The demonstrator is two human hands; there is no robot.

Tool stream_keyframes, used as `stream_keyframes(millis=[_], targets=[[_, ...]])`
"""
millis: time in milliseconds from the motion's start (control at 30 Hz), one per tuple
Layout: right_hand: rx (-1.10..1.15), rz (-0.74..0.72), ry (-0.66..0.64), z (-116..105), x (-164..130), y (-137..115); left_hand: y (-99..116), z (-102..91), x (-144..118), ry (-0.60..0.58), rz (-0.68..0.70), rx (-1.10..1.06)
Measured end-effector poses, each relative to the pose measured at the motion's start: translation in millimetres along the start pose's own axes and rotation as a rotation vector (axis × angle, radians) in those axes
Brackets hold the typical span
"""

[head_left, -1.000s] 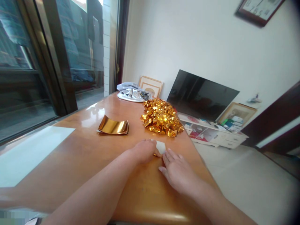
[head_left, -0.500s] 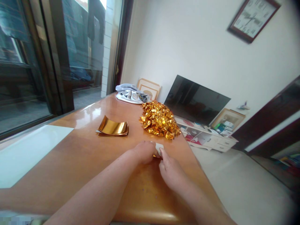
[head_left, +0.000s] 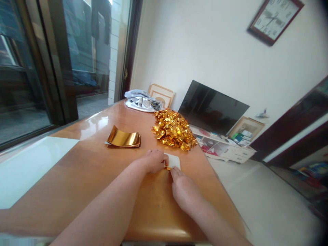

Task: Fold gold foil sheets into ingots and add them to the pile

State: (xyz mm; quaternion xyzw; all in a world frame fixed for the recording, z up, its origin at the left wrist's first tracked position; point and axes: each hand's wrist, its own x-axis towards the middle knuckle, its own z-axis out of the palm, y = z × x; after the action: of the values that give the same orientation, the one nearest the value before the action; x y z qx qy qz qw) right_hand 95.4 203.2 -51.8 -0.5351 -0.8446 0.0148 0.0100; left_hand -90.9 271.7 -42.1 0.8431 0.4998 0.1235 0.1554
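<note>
Hands have drawn slightly apart over the last half second: left hand (head_left: 155, 161) shifted a little left, right hand (head_left: 185, 188) lower and flatter, exposing more of the small sheet (head_left: 174, 160) between them. Stack and heap unchanged on the table (head_left: 92, 171).

Sheet: lies on the table toward its right side, pale face up, with a narrow gold fold (head_left: 167, 168) along the near edge. Left hand: fingers curled at the sheet's left edge, touching it; whether thumb and finger pinch it, cannot tell. Right hand: fingers close together, only slightly bent, tips at the near right part of the sheet beside the fold; thumb mostly hidden, so closure on the paper cannot be told.

Surroundings: stack of gold sheets (head_left: 124, 138) left of and beyond the sheet, its top one curling up; heap of folded gold pieces (head_left: 175, 130) directly beyond; large pale sheet (head_left: 33, 167) at far left.
</note>
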Motion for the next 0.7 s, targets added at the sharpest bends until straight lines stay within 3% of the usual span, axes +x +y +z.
stream_keyframes(millis=[700], targets=[[-0.252,-0.09,-0.121,-32,4,-21,-10,-4.6,-1,-0.006,-0.076,-0.069]])
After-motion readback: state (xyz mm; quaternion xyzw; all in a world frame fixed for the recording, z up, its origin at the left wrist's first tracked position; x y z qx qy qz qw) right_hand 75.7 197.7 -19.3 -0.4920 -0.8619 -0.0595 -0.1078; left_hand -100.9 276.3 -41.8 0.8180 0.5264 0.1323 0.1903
